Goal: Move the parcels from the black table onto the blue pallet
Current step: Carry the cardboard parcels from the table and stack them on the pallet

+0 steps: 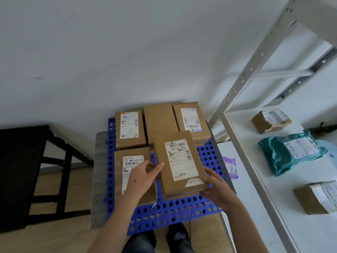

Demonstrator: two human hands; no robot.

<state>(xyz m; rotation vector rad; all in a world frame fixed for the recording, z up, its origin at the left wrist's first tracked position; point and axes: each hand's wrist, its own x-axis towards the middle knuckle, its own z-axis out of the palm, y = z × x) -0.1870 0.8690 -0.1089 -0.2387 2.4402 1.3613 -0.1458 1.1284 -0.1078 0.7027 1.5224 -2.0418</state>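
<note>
them: what have your fingers got?

me: both hands are on one labelled parcel [179, 161]. my right hand [217, 190] curls round its near right corner, fingertips underneath. my left hand [144, 177] pinches the long left edge, thumb against the side. the parcel hangs low and tilted over the blue pallet [173, 214], and i cannot tell whether its near end touches the grid.

them: where should it go?

me: i judge the bare patch straight under my fingers, just right of the front-left parcel [127, 172] that my left wrist crosses. i would level it first and bring the far edge down. then i would lower the near end so my right fingertips slide out instead of getting trapped.

them: anything to watch?

me: the gap beside my left thumb is narrow, so that edge should run parallel to the neighbour without nudging it. beyond my fingertips the back row [158, 121] stands close, and the far end should stop short of it. the black table [18, 170] lies well off to the left of my left hand.
</note>
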